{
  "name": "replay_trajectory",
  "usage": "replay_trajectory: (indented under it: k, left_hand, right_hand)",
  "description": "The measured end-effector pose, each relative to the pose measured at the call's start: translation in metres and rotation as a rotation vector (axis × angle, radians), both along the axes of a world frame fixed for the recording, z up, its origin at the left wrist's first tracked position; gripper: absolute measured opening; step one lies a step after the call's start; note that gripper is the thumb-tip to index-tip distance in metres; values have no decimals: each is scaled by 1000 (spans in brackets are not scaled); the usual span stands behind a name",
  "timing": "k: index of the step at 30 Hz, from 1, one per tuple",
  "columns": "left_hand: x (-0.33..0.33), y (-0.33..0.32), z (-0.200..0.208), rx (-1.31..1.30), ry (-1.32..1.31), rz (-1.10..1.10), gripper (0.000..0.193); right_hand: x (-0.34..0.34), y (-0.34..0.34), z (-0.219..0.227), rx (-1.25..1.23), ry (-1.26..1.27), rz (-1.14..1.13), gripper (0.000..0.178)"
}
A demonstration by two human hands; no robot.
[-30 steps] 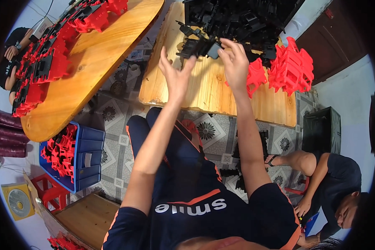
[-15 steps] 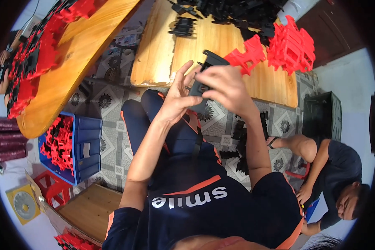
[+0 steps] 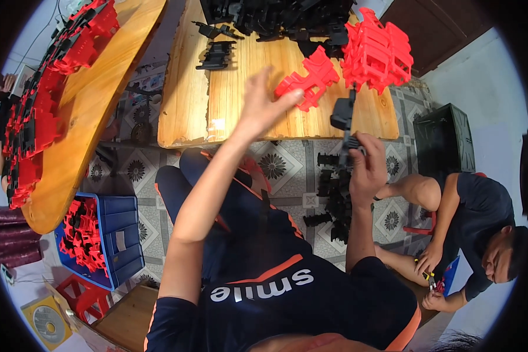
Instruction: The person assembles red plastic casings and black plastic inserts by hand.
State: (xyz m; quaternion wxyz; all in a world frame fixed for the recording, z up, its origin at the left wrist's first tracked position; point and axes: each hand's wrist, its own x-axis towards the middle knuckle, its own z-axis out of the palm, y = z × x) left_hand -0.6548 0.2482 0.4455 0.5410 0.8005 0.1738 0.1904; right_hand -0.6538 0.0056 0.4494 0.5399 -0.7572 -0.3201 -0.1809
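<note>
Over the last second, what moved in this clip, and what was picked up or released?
Both hands came off the black pile at the far table edge. The right hand drew back to the person's right, gripping a black plastic part. The left hand let go and now reaches, open, toward the loose red part on the wooden table. The red stack and blue crate stayed put.

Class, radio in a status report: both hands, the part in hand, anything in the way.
Left hand open, reaching for red plastic part. Right hand gripping black plastic part. Nothing between left hand and red part.
</note>
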Motion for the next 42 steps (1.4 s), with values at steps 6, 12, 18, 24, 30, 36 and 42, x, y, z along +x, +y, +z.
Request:
replay_trajectory:
  k: [6, 12, 18, 24, 30, 36, 42]
  left_hand:
    - [13, -5, -42, -145, -79, -112, 35]
    - [-81, 41, 1, 238, -211, -401, 27]
    - [-136, 81, -10, -142, -288, -343, 35]
    - [-158, 56, -28, -231, -352, 414, 90]
    - [-180, 7, -32, -1293, -888, 305, 74]
    - [-215, 55, -56, -1168, -830, 308, 65]
    - [-230, 58, -55, -1171, -786, 152, 59]
  right_hand:
    - [47, 15, -9, 542, 210, 74, 33]
    - [84, 64, -10, 839, 427, 404, 38]
    - [33, 103, -64, 613, 377, 675, 29]
    - [-17, 149, -45, 749, 377, 443, 35]
    - [-70, 178, -26, 545, 144, 495, 29]
    - [-53, 166, 43, 60, -116, 698, 26]
    - [-66, 183, 63, -307, -641, 932, 43]
